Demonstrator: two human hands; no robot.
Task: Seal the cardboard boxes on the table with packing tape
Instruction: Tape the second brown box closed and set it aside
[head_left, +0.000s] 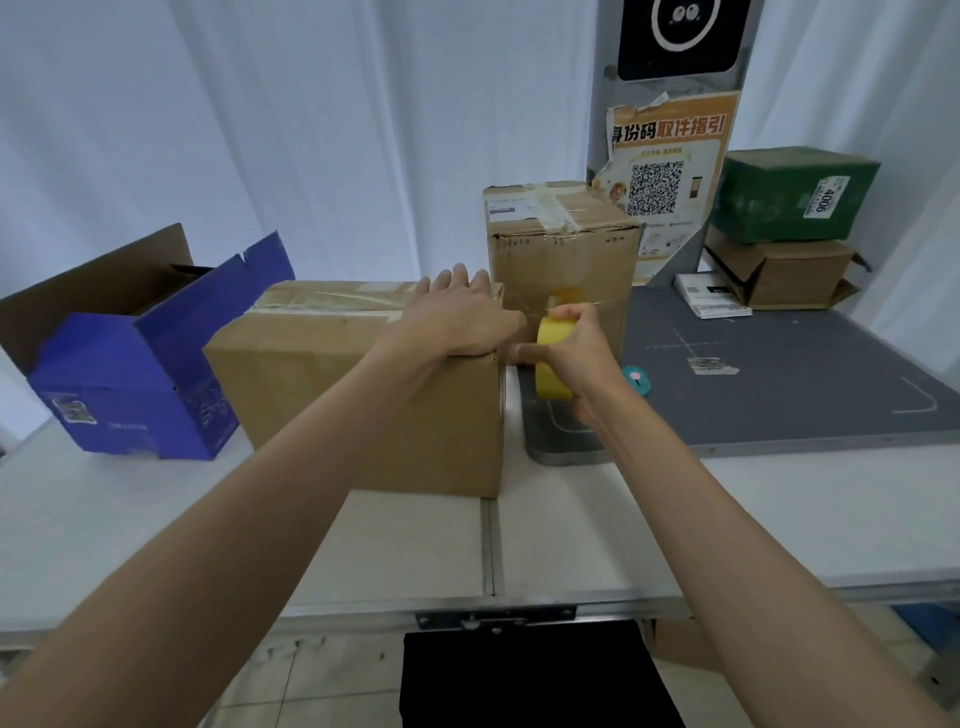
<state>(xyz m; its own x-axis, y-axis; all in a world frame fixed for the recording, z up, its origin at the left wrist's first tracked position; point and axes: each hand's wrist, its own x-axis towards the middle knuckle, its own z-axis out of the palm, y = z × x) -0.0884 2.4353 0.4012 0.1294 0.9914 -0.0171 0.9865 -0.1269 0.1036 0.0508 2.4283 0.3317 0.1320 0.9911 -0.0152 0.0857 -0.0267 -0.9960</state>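
Observation:
A brown cardboard box (332, 395) sits closed in the middle of the white table (779, 509), with clear tape along its top seam. My left hand (457, 317) lies flat on the box's top right corner. My right hand (582, 353) grips a yellow roll of packing tape (551, 358) just off the box's right edge, and a clear strip runs from the roll to the box top. Behind the roll stands a taller brown box (561, 244), taped across its top.
An open blue box (135, 384) stands at the left. A grey mat (779, 374) covers the right rear of the table, with a small teal cutter (636, 378) on it. A green box (789, 192) is stacked on a brown one (784, 275) at the far right.

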